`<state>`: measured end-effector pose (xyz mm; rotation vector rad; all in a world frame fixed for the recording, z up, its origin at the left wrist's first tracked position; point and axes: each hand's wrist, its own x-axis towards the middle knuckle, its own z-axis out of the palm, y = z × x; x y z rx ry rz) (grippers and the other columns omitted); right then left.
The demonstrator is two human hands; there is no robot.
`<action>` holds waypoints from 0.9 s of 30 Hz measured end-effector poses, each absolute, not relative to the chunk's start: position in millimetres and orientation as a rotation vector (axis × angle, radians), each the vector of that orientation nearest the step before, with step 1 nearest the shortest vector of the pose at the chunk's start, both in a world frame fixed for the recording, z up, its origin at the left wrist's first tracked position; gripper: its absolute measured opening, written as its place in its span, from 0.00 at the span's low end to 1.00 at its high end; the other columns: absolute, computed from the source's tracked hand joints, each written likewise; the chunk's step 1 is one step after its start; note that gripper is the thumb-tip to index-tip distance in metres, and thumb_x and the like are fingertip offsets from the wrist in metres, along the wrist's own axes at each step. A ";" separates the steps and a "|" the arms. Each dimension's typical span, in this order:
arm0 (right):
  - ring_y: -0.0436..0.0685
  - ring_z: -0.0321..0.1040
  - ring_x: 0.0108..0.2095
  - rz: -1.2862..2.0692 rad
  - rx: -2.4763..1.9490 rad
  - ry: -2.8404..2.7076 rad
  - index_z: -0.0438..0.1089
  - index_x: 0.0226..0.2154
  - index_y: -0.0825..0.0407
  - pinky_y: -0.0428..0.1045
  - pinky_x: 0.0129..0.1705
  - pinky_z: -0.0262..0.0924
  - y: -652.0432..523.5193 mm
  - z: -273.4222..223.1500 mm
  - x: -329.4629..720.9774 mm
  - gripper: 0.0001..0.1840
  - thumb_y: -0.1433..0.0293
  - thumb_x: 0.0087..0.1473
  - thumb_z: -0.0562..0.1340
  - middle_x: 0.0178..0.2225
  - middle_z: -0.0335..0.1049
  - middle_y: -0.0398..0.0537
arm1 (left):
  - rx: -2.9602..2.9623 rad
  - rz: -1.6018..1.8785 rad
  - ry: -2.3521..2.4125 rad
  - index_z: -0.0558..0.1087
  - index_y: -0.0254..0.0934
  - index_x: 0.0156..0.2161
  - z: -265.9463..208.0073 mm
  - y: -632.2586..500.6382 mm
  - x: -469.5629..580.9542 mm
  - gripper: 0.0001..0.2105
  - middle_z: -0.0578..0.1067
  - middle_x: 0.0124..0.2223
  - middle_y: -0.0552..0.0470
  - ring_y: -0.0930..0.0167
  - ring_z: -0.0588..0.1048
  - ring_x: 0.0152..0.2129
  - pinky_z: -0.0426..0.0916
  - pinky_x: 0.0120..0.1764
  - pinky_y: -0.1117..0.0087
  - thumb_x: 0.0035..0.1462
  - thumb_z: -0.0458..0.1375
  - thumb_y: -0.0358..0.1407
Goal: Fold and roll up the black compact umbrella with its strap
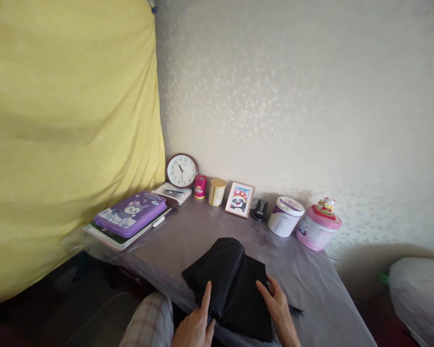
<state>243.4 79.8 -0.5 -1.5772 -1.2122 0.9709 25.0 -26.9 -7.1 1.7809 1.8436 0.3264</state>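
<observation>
The black cloth (pixel 235 284) is at the near edge of the table (pixel 202 226), and its upper part stands up in a rounded fold. Your right hand (pixel 278 306) holds its right side in a narrow grip, with the thumb on the front face and fingers behind the border. Your left hand (pixel 195 325) has the index finger stretched along the lower left part of the cloth; the thumb is set apart from it, but whether this hand grips, I cannot tell. Just beside your right hand, a thin dark strip (pixel 296 311) lies on the table. Your checked trouser leg (pixel 150 320) is near the left hand, outside the near edge.

Toward the left corner, a purple case (pixel 132 212) lies on books (pixel 108 236). Along the back edge, from left to right, you have the round clock (pixel 183 171), a pink can (pixel 200 187), a yellow can (pixel 217 193), a panda picture frame (pixel 239 200), a small black object (pixel 260 211), a white tub (pixel 285 217) and, near the right corner, a pink tub (pixel 316 231) carrying a cat figurine (pixel 326 206).
</observation>
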 end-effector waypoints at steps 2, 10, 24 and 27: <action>0.66 0.65 0.47 1.039 -1.523 -1.165 0.68 0.44 0.58 0.53 0.45 0.64 79.8 3.3 241.4 0.37 0.53 0.31 0.67 0.40 0.72 0.56 | 1.785 0.325 1.851 0.30 0.35 0.63 -8.0 -26.2 24.9 0.33 0.75 0.41 0.44 0.66 0.74 0.37 0.65 0.39 0.70 0.59 0.44 0.33; 0.63 0.70 0.40 1.414 -1.240 -1.023 0.61 0.51 0.56 0.53 0.41 0.66 78.1 32.0 213.6 0.38 0.59 0.38 0.67 0.39 0.73 0.52 | 1.728 0.391 1.859 0.30 0.38 0.63 -3.8 -31.4 25.3 0.32 0.74 0.42 0.46 0.67 0.73 0.38 0.64 0.40 0.70 0.60 0.44 0.34; 0.61 0.71 0.36 1.494 -1.005 -0.925 0.58 0.52 0.57 0.51 0.36 0.67 102.2 56.2 157.9 0.38 0.66 0.38 0.67 0.37 0.73 0.51 | 1.476 0.627 1.576 0.28 0.37 0.63 5.7 -30.0 20.5 0.32 0.75 0.31 0.51 0.73 0.72 0.19 0.64 0.25 0.75 0.60 0.43 0.37; 0.61 0.72 0.35 1.482 -1.041 -0.987 0.57 0.53 0.57 0.51 0.34 0.67 108.7 48.1 144.3 0.38 0.65 0.38 0.66 0.35 0.73 0.51 | 1.531 0.585 1.671 0.32 0.35 0.64 0.9 -29.4 23.3 0.33 0.76 0.36 0.46 0.69 0.76 0.28 0.65 0.32 0.73 0.59 0.45 0.35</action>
